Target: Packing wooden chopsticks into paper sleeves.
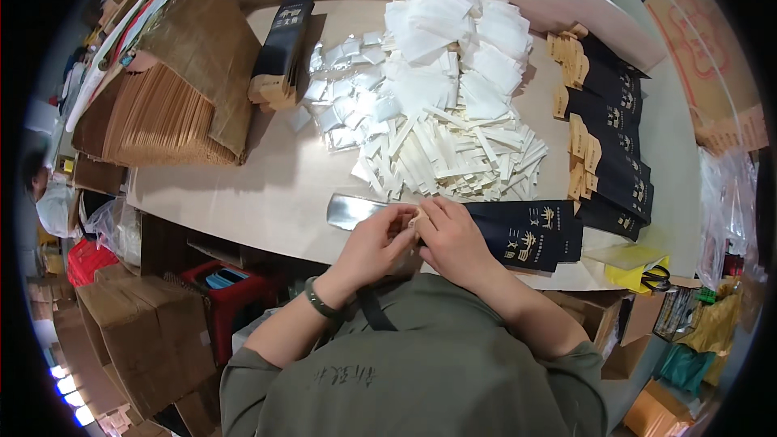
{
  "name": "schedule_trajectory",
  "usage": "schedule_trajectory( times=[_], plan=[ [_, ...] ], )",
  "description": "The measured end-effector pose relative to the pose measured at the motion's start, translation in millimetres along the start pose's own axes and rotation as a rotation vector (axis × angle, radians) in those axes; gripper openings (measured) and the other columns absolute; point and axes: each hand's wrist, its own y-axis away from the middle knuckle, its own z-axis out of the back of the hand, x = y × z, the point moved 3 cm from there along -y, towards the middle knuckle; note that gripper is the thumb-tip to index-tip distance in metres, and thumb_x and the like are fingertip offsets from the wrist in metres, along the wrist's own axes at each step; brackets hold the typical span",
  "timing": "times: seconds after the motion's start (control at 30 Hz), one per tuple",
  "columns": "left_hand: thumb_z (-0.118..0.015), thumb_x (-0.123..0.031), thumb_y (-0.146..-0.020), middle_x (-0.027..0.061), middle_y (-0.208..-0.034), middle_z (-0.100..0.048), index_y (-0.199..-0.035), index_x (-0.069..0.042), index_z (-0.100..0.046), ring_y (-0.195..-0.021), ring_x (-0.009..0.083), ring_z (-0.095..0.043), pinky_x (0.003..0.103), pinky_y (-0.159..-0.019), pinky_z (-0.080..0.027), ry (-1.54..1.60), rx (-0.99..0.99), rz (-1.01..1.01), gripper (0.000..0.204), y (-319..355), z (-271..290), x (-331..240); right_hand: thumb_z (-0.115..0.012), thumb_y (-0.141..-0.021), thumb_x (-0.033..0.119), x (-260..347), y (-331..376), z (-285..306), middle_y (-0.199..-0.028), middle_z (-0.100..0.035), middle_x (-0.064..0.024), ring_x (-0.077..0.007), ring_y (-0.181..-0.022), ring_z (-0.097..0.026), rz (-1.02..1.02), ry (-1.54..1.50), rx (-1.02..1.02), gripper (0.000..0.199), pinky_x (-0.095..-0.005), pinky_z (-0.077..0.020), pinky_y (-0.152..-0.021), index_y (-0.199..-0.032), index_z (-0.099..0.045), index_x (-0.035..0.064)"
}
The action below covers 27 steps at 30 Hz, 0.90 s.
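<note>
A shiny strip (350, 210) lay near the front edge of the bench (218, 202), just left of the hands. Its long axis ran mostly left to right, dipping a little toward the right; one rounded end pointed left, and the other disappeared behind the left hand (382, 236). Whether that hand touched it, I could not tell.

The hands were drawn together above the bench edge, in front of the person's body. The fingers of both were curled, with the tips meeting in a narrow pinch around something small and pale (415, 217), too covered to identify or to show which way it pointed. The right hand (449, 235) came in from the right, its knuckles facing up.

Right beside it lay some dark sleeves (530, 235), overlapping, long axis left to right, with their printed ends to the right and their left ends hidden by the hand.

Beyond the hands spread a heap of slim packets (457, 154), lying at all angles, with white packets (433, 28) piled behind and clear packets (348, 93) to the left. Along the right side, more dark pouches (607, 109) lay in a row, tan ends pointing left. At the back left, another dark bundle (283, 36) pointed its tan end toward the person.
</note>
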Motion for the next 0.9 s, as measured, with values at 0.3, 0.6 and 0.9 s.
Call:
schedule_trajectory(
  times=[0.3, 0.6, 0.9],
  plan=[
    [-0.076, -0.011, -0.062, 0.0122, -0.085, -0.06, -0.099, -0.006, -0.058, -0.082, 0.0345, -0.06, 0.044, -0.071, -0.048, -1.084, -0.083, -0.318, 0.041, 2, 46, -14, -0.073, -0.074, 0.019, -8, -25, 60, -0.088, -0.056, -0.0115, -0.0305, -0.079, -0.06, 0.172, -0.144, 0.098, 0.016, -0.0411, -0.0506, -0.067, -0.084, -0.063, 0.011],
    [-0.079, -0.024, -0.076, 0.0185, -0.104, -0.06, -0.112, 0.0, -0.058, -0.09, 0.0325, -0.06, 0.038, -0.081, -0.049, -0.269, 0.288, -0.118, 0.048, 7, 7, -6, -0.083, -0.067, 0.031, -52, 26, 79, -0.123, -0.06, -0.0194, -0.0363, -0.118, -0.054, -0.188, -0.211, 0.262, 0.053, -0.0477, -0.0431, -0.097, -0.11, -0.065, 0.0045],
    [-0.077, -0.018, -0.076, 0.0206, -0.134, -0.041, -0.105, 0.0, -0.057, -0.094, 0.0364, -0.058, 0.039, -0.081, -0.05, -0.265, 0.469, -0.31, 0.039, 8, -60, -32, -0.064, -0.075, 0.028, -52, 50, 43, -0.123, -0.057, -0.0177, -0.035, -0.111, -0.055, 0.066, 0.118, 0.126, 0.036, -0.0449, -0.0438, -0.091, -0.102, -0.062, 0.0045]
  ],
)
